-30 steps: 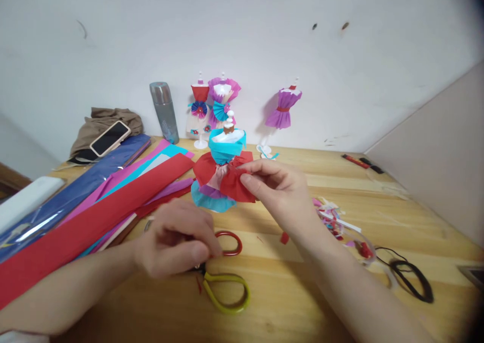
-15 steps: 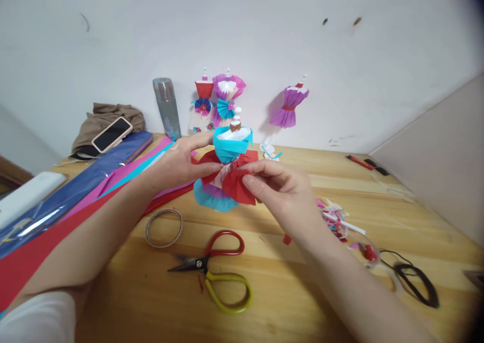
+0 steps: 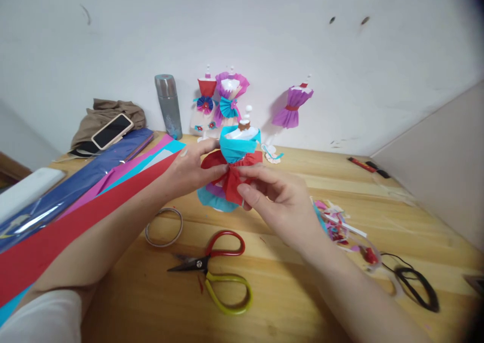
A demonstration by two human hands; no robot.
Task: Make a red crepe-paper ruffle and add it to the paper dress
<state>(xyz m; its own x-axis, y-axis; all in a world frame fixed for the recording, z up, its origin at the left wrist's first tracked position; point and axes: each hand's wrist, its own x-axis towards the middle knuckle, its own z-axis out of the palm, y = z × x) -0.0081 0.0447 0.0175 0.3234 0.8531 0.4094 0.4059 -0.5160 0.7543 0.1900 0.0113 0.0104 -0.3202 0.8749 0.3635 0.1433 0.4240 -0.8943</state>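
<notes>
In front of me stands a small white dress form (image 3: 245, 126) wearing a paper dress, with a light-blue band at the chest and layers of red, purple and blue below. My left hand (image 3: 194, 169) grips the dress form from the left, its thumb pressed at the waist. On the right, my right hand (image 3: 274, 192) pinches the red crepe paper (image 3: 233, 182) against the front of the skirt. The base of the form is hidden. Nearer me on the table lie scissors (image 3: 206, 263) with one red and one yellow handle, blades partly spread.
A tape ring (image 3: 164, 227) lies left of the scissors. Long crepe paper sheets (image 3: 94, 209), a phone (image 3: 112, 131) and a flask (image 3: 169, 106) are at left. Dressed forms (image 3: 293, 106) stand by the wall. Paper scraps (image 3: 336, 222) and a black cord (image 3: 419, 287) lie right.
The dress form has shifted slightly right with both hands. The red paper at the front is now drawn in toward the middle of the waist.
</notes>
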